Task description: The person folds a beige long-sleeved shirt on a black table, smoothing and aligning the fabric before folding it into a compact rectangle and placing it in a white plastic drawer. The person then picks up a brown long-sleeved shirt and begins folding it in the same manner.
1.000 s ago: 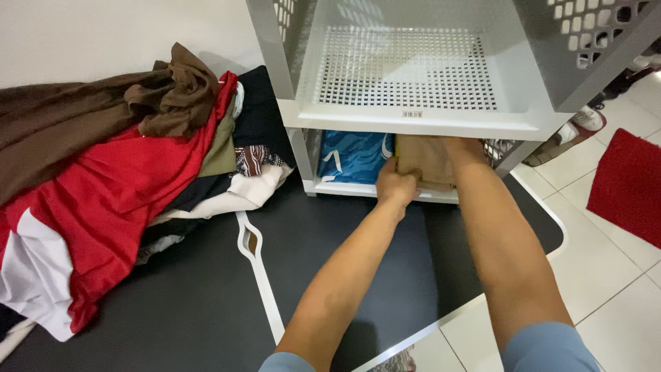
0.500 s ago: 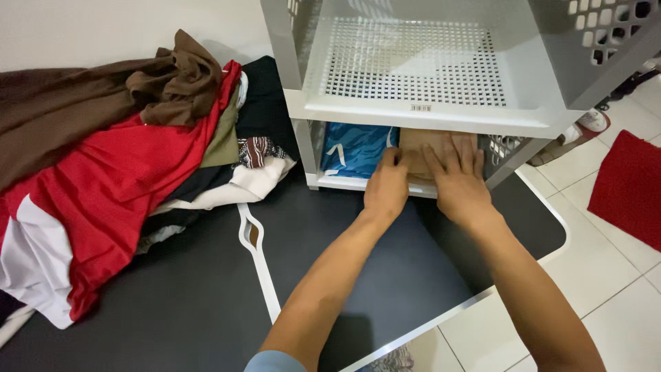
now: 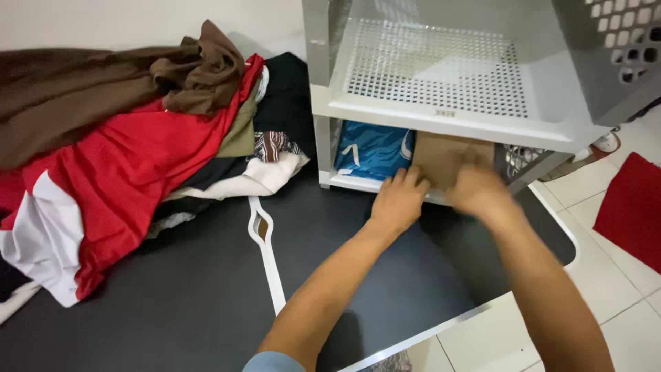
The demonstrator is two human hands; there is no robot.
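Brown garment (image 3: 444, 155): folded, flat, matte cloth; lower compartment of rack, right half, beside blue one.
Rack (image 3: 454, 120): white plastic, perforated shelves, stands at far right edge of mat.
Mat (image 3: 172, 296): dark, smooth, white trim.
Clothes pile (image 3: 117, 151): red, brown, white, black; crumpled, soft; mat's far left corner.
Blue garment (image 3: 372, 148): folded, shiny knit, left half of same compartment.
Left hand (image 3: 398, 200): palm down, fingers spread loose, gripping nothing, at compartment's front lip.
Right hand (image 3: 478, 191): blurred, over brown garment's front edge; grip cannot tell.
Risk: brown fold may snag on shelf lip and unfold if dragged; could rumple blue neighbour.
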